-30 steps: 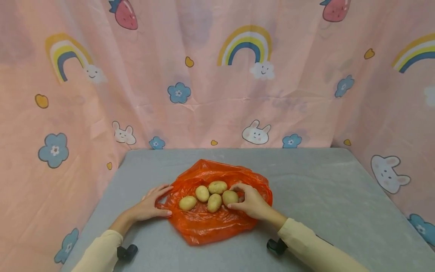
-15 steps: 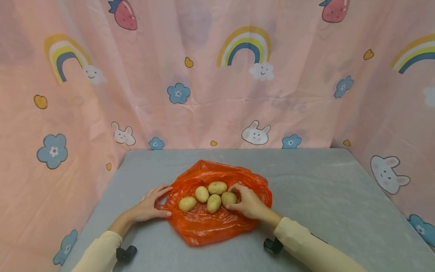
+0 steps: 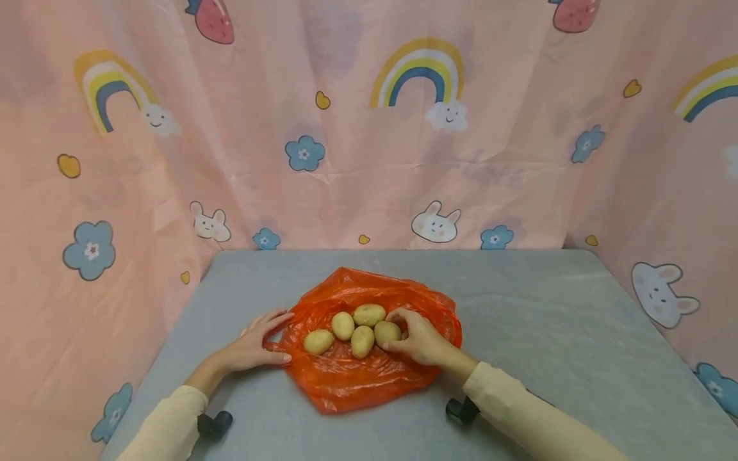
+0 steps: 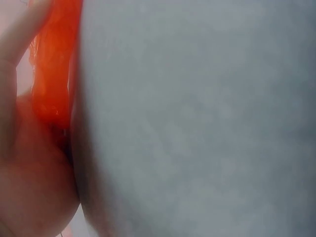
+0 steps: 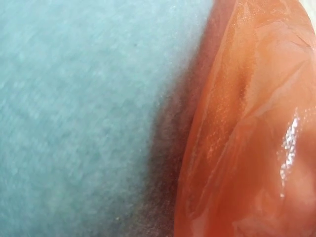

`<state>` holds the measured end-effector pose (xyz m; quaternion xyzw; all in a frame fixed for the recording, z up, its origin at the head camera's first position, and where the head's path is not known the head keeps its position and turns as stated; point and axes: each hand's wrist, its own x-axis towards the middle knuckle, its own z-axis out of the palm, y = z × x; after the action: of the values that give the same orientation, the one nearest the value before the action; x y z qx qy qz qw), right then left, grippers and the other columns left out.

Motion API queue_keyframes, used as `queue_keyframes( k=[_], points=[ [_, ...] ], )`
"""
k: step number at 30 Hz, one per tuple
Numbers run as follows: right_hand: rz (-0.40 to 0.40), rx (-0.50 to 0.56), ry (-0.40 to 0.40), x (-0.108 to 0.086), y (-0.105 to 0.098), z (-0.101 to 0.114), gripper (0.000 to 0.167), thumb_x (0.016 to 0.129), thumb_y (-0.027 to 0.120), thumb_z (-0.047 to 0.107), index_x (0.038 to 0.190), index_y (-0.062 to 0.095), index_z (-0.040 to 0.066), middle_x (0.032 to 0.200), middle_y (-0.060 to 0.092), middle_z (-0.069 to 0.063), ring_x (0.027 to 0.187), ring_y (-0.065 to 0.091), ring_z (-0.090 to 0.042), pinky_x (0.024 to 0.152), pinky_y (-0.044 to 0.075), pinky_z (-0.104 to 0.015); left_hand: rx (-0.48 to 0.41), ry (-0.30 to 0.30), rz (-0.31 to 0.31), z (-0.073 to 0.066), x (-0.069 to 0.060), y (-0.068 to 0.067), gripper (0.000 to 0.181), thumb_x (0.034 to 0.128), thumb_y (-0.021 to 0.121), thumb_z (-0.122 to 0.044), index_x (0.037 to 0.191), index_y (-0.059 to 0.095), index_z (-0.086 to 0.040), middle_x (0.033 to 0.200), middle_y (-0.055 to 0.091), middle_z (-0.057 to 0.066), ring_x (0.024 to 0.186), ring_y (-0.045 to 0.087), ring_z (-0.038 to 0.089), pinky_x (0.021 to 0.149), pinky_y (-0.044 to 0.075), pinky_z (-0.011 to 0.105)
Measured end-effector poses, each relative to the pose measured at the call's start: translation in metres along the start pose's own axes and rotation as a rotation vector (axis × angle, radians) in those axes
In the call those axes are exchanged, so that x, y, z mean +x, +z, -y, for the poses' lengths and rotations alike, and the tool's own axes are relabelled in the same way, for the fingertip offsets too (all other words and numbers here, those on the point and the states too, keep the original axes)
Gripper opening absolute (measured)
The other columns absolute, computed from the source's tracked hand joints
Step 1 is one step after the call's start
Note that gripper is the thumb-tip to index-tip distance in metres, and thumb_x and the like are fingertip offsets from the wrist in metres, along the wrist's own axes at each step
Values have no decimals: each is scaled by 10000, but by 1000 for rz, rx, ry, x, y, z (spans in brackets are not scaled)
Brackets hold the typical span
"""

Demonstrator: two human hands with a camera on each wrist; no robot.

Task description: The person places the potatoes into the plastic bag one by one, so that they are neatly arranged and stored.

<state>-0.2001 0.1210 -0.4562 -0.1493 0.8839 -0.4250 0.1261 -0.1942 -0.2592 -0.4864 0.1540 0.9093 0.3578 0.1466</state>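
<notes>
An orange-red plastic bag (image 3: 352, 389) lies flattened on the table in the head view. Several potatoes sit in a cluster on it, among them a potato (image 3: 319, 342) at the left and an oblong potato (image 3: 369, 314) at the back. With thumb and fingers my right hand (image 3: 425, 340) grips the rightmost potato (image 3: 387, 333), which stays low beside the others. My left hand (image 3: 249, 347) rests at the bag's left edge, thumb and fingers spread and touching the plastic. In the right wrist view only the bag (image 5: 247, 148) and tabletop show; the right fingers are hidden there.
The grey table (image 3: 530, 333) extends on both sides of the bag. A pink printed curtain (image 3: 357, 211) hangs behind it and along both sides. Dark wrist devices, one being the left wrist camera (image 3: 215, 424), hang under the sleeves.
My right hand and the potato in it have shifted very slightly left, toward the other potatoes. My left hand and the bag hold their places. The head view has tilted a little.
</notes>
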Motion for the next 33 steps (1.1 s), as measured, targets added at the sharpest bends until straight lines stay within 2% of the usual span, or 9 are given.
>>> queue_keyframes(
  k=[16,27,33],
  points=[
    [73,2,-81,-4,-7,-2,451,878,784,110,1266,579,6,1210,632,-182,742,549,-141,674,469,-222,5,-4,9,-1,0,-1,900,828,777,-474,1578,362,-198,1683,202,129,1520,100,462,1123,108,790],
    [96,-15,-74,-4,-10,0,467,885,784,137,1285,579,9,1221,629,-170,766,557,-146,684,474,-227,4,-11,8,0,0,-2,895,826,779,-476,1575,368,-212,1684,203,121,1520,105,461,1125,111,791],
    [113,-15,-84,-5,-11,1,496,887,780,136,1311,570,-11,1236,625,-182,757,565,-154,686,483,-223,-19,-35,22,-1,1,-3,899,828,774,-485,1581,354,-230,1692,187,110,1528,96,450,1132,96,796]
  ],
)
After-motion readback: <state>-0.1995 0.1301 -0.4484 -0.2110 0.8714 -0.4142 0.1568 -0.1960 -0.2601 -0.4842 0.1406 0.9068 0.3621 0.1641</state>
